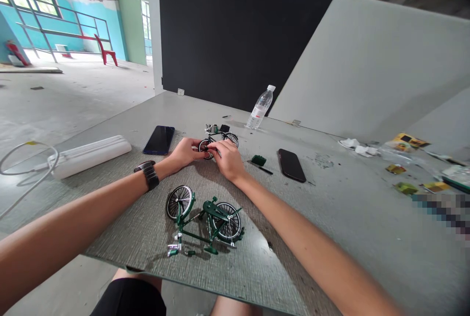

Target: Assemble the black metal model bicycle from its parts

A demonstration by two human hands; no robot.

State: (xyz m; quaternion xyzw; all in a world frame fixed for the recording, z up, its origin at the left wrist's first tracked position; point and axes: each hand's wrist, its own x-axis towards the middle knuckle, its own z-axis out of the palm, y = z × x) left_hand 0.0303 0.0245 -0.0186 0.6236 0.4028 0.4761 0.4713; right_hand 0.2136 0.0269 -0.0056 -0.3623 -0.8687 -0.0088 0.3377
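A small black model bicycle stands on the table in front of me, with a basket-like part on top. My left hand pinches it around its left wheel. From the right side, my right hand has its fingers closed at the same wheel and lower frame; the fingertips partly hide the spot. Closer to me, a green model bicycle lies upside down or on its side, its two spoked wheels toward the far side and its handlebar at the lower left.
Right of my hands lie a small green part, a thin dark tool and a phone. A second phone and a white case are at left. Behind stands a water bottle. Wrappers litter the far right.
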